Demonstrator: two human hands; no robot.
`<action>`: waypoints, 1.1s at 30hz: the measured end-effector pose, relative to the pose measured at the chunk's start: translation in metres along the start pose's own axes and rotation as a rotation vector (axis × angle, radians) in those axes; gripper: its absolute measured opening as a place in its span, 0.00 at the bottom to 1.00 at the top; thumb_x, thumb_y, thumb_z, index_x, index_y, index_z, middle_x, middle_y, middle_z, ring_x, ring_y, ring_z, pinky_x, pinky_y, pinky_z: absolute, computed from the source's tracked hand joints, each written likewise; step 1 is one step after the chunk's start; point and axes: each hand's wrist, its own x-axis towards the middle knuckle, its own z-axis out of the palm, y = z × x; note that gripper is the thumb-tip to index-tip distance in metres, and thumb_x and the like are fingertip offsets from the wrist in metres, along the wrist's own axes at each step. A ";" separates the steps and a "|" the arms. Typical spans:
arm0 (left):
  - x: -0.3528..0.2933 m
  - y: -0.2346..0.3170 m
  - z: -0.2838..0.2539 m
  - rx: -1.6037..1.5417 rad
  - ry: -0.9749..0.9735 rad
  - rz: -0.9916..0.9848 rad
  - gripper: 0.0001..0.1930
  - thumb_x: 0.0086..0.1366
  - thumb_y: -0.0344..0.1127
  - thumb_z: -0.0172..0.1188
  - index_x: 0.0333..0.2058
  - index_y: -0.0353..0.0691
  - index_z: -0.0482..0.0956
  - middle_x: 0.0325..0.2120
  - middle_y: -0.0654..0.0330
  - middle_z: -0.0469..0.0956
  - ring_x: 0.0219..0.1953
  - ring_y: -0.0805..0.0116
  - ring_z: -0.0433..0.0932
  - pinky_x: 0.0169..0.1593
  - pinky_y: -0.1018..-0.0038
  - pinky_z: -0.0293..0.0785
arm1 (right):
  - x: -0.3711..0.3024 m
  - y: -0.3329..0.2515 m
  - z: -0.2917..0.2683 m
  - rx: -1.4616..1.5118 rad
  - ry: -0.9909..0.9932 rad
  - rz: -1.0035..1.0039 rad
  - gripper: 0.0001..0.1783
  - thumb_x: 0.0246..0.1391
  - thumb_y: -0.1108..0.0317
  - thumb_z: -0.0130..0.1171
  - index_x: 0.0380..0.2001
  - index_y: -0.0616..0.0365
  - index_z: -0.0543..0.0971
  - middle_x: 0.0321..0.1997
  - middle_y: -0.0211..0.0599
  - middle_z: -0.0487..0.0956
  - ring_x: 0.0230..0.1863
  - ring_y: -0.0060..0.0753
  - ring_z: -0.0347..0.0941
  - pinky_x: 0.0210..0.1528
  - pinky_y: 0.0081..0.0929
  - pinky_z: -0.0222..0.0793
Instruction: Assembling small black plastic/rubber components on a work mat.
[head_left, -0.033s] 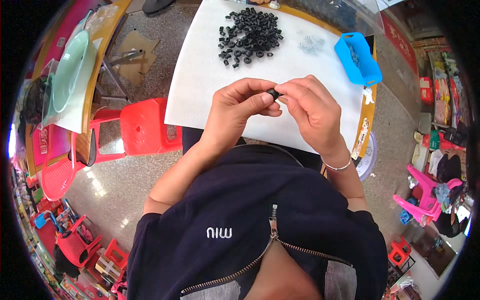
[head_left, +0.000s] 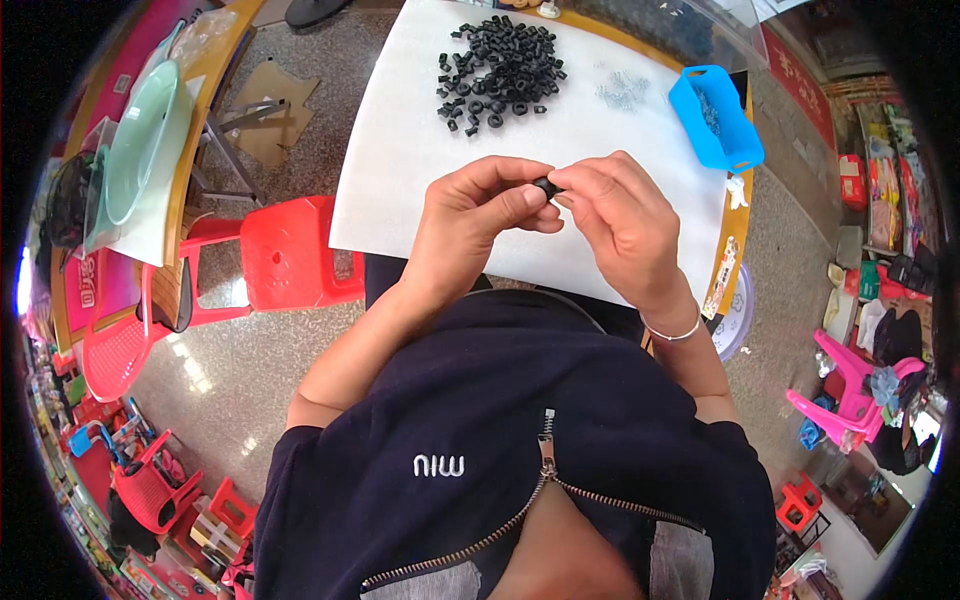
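Over the near part of the white-covered table, my left hand (head_left: 478,205) pinches a small round black part (head_left: 546,187) between thumb and fingers. My right hand (head_left: 625,215) meets it from the right, with thumb and forefinger pressed together at the part's edge. Whatever sits between those right fingertips is too small to make out. Beyond my hands lies a heap of small black parts (head_left: 505,60), several of them ring-shaped and loose along its near side. To the heap's right, tiny bluish pieces (head_left: 622,90) are scattered on the white sheet (head_left: 400,150).
A blue plastic basket (head_left: 740,150) with small pieces inside stands at the table's right edge. A red plastic stool (head_left: 290,255) is left of the table. Farther left, a pale green basin (head_left: 145,140) rests on another table. A pink stool (head_left: 855,400) stands on the right.
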 end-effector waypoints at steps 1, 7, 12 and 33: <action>0.001 -0.001 -0.001 -0.006 0.005 -0.002 0.12 0.62 0.25 0.55 0.44 0.28 0.74 0.33 0.54 0.79 0.34 0.67 0.80 0.42 0.70 0.79 | 0.000 0.001 0.002 -0.023 0.007 -0.024 0.13 0.43 0.84 0.57 0.35 0.63 0.77 0.31 0.38 0.75 0.30 0.34 0.71 0.30 0.26 0.68; 0.006 -0.007 0.000 0.003 0.003 -0.021 0.13 0.62 0.31 0.59 0.42 0.28 0.75 0.32 0.56 0.79 0.33 0.70 0.78 0.41 0.76 0.77 | -0.002 0.010 0.011 -0.077 0.005 -0.083 0.13 0.40 0.82 0.59 0.34 0.63 0.76 0.30 0.37 0.74 0.31 0.39 0.70 0.30 0.31 0.69; 0.012 -0.013 -0.007 0.005 -0.045 -0.126 0.14 0.61 0.33 0.59 0.42 0.29 0.76 0.31 0.58 0.79 0.29 0.73 0.76 0.37 0.79 0.74 | -0.010 0.014 0.018 0.095 -0.013 0.078 0.11 0.44 0.81 0.57 0.34 0.61 0.76 0.30 0.38 0.74 0.31 0.38 0.70 0.31 0.29 0.69; 0.013 -0.033 0.001 -0.052 -0.019 -0.083 0.14 0.69 0.36 0.47 0.46 0.32 0.71 0.29 0.65 0.72 0.28 0.78 0.69 0.30 0.80 0.65 | -0.015 0.012 0.062 0.781 0.075 0.731 0.24 0.65 0.49 0.39 0.46 0.58 0.70 0.27 0.26 0.71 0.21 0.12 0.63 0.17 0.11 0.58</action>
